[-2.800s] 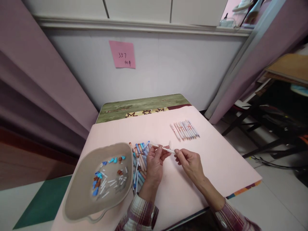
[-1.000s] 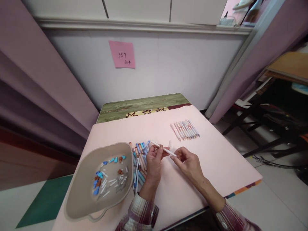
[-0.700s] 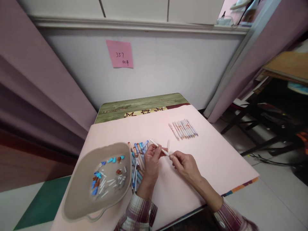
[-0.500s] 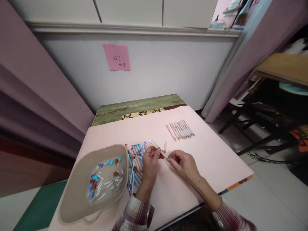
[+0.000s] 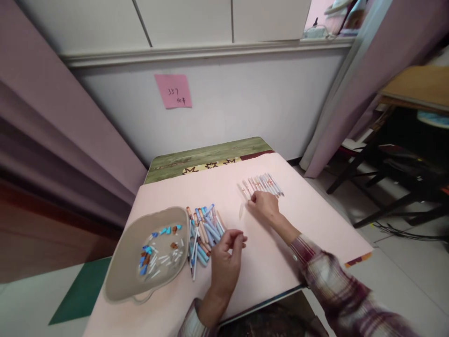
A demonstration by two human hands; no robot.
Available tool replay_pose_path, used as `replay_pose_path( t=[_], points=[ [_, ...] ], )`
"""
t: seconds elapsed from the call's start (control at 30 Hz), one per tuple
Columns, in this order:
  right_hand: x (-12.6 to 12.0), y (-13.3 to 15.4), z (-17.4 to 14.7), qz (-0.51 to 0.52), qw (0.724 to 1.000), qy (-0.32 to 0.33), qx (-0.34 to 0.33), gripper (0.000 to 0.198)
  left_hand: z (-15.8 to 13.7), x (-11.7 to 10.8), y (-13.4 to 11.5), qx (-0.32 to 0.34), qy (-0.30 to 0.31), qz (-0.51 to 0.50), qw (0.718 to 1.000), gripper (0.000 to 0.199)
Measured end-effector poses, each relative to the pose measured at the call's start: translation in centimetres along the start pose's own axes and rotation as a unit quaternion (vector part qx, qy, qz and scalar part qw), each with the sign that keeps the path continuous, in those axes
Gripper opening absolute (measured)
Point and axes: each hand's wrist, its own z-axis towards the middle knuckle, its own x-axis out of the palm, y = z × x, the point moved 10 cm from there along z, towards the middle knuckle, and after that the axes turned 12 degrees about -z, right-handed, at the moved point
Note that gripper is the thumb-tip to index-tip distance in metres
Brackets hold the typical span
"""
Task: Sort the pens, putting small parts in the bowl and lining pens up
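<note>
My right hand (image 5: 264, 204) is at the near end of a row of slim pens (image 5: 264, 183) on the pink tabletop. Its fingertips pinch a pale pen (image 5: 242, 191) at the left end of that row. A small clear piece, like a pen cap, (image 5: 241, 210) lies just left of those fingers. Lower down, my left hand (image 5: 226, 260) hovers over the table with fingers loosely bent and thumb apart, nothing visible in it. Beside it is a heap of blue, brown and beige pen parts (image 5: 203, 229).
A beige basin (image 5: 115, 271) at the left holds blue and brown small parts and white sticks. The pink-covered table (image 5: 168, 192) meets a white wall with a pink note (image 5: 173, 91). A dark stand (image 5: 393, 140) with a wooden top is at the right.
My right hand has carried the pale pen up and away to the row's left end. My left hand has let go of it and moved down slightly. The view has shifted a little.
</note>
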Motion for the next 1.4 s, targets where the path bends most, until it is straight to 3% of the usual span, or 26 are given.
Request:
replay_pose_path(
  t=[0.17,0.47,0.57,0.73,0.83,0.97,1.13,1.27,1.4],
  points=[
    [1.4,1.2,1.8,-0.029,1.0,0.01,0.004,0.022,-1.9,1.8,0.0,0.012,0.061,0.072,0.995,0.011],
    [1.1,0.3,0.0,-0.038,0.999,0.004,0.012,0.028,-1.9,1.7,1.0,0.03,0.085,0.196,0.976,0.018],
    [1.0,2.3,-1.7,0.007,0.999,0.005,-0.036,0.027,-1.9,1.6,1.5,0.029,0.082,0.204,0.975,0.018],
    [1.7,8.4,-4.4,0.056,0.989,0.025,-0.138,0.032,-1.9,1.0,0.6,0.051,0.06,0.204,0.976,0.019],
    [2.6,11.1,-4.7,0.058,0.985,0.049,-0.152,0.041,-2.0,-0.1,-0.7,0.06,0.026,0.192,0.979,0.019],
    [3.7,12.5,-4.2,0.062,0.984,0.076,-0.15,0.041,-2.5,-2.0,-1.6,0.056,-0.026,0.165,0.984,0.017],
    [3.3,11.7,-4.0,0.072,0.985,0.069,-0.139,0.031,-2.4,-4.0,0.9,0.004,-0.057,0.085,0.995,0.02],
    [2.1,8.8,-5.2,0.097,0.985,0.047,-0.134,0.031,-1.3,-5.2,3.5,-0.058,-0.101,-0.033,0.993,0.029],
    [0.8,5.5,-8.4,0.256,0.955,-0.028,-0.148,0.031,0.4,-4.6,4.6,-0.1,-0.114,-0.122,0.981,0.044]
  ],
)
